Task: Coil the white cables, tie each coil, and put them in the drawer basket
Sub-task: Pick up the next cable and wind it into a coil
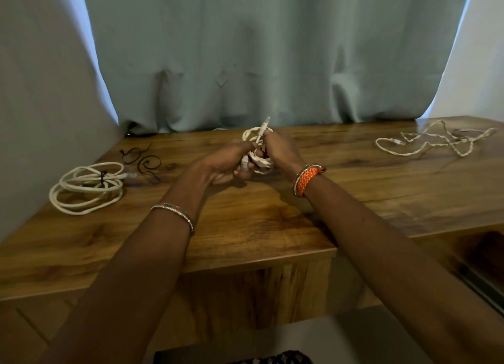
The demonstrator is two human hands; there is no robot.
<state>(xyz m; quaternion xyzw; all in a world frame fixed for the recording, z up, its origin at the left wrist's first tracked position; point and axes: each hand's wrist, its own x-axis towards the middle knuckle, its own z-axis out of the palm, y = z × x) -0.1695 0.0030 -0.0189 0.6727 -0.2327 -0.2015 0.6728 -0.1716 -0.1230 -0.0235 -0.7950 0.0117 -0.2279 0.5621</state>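
Drawer at near right edge [480,265] is cut off and dark, contents unreadable. Both hands grip a small white cable bundle [257,150] held above desk [245,221] centre: left hand [229,164] curled under it, right hand [281,149] pinching the plug end, which sticks up. Fingers hide most of the bundle. Tied white coil [87,187] far left, black ties [141,160] beside it. Loose white cable [433,141] far right, uncoiled.

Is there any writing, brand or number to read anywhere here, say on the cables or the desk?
None: no text shows anywhere.
The white cable bundle held in both hands, the tied white cable coil, the loose white cable and the brown wooden desk bear no readable marks.
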